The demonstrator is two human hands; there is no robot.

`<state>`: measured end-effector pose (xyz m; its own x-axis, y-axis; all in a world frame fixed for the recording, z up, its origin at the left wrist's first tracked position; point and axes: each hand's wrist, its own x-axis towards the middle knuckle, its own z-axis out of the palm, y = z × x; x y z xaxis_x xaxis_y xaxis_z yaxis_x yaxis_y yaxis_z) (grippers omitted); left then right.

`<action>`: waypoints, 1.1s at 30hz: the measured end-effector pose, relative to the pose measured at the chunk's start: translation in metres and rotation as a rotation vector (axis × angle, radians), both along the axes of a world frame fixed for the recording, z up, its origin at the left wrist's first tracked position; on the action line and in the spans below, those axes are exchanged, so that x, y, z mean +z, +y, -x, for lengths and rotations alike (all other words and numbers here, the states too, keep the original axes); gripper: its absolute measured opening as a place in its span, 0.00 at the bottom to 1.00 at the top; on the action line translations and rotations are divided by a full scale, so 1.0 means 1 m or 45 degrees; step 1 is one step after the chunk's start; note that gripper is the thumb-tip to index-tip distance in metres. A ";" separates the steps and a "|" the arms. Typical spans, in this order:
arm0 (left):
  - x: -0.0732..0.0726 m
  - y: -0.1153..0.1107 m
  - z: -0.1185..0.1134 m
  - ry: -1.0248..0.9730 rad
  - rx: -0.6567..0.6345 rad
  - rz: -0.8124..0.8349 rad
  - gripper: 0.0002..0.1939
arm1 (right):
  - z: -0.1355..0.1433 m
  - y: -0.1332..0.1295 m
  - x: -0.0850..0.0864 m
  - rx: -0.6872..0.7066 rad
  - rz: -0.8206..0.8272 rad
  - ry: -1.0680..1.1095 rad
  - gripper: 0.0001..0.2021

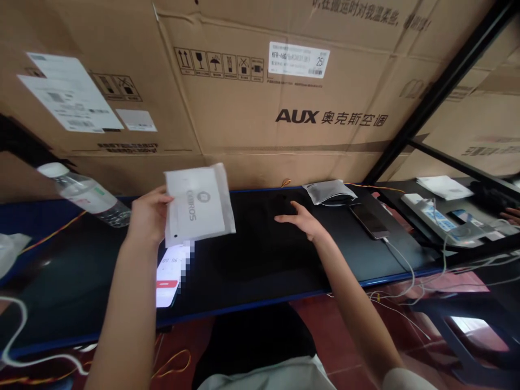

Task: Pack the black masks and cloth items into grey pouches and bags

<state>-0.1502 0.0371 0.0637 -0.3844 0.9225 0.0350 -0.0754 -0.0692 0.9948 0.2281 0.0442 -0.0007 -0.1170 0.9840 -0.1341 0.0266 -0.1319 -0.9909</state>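
- The left hand (pixel 148 216) is pinching a white printed pouch (pixel 199 206) above the tabletop (pixel 247 260), between its long edges.
- The right hand (pixel 303 221) is hanging near the back edge, fingers apart, gripping nothing.
- This seems the holding step; the next move is likely needing a soft pinch.

Frosted plastic pouch (pixel 211 214), matt cardboard box (pixel 239 108), transparent plastic bottle (pixel 87 192)
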 end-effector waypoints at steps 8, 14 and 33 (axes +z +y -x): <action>-0.007 0.009 -0.064 1.387 -0.520 0.171 0.27 | -0.052 -0.019 0.018 -0.203 0.118 0.295 0.27; -0.006 -0.031 -0.108 2.122 -0.326 0.212 0.20 | -0.056 -0.028 0.009 -0.402 0.176 0.386 0.24; -0.038 -0.038 -0.103 1.867 -0.811 0.865 0.46 | -0.008 -0.040 -0.003 -0.035 0.084 0.402 0.27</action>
<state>-0.0470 -0.0011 0.0255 0.0087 0.9014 -0.4330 0.9950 0.0352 0.0932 0.2360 0.0047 -0.0042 -0.1364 0.9778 -0.1589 -0.2852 -0.1924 -0.9390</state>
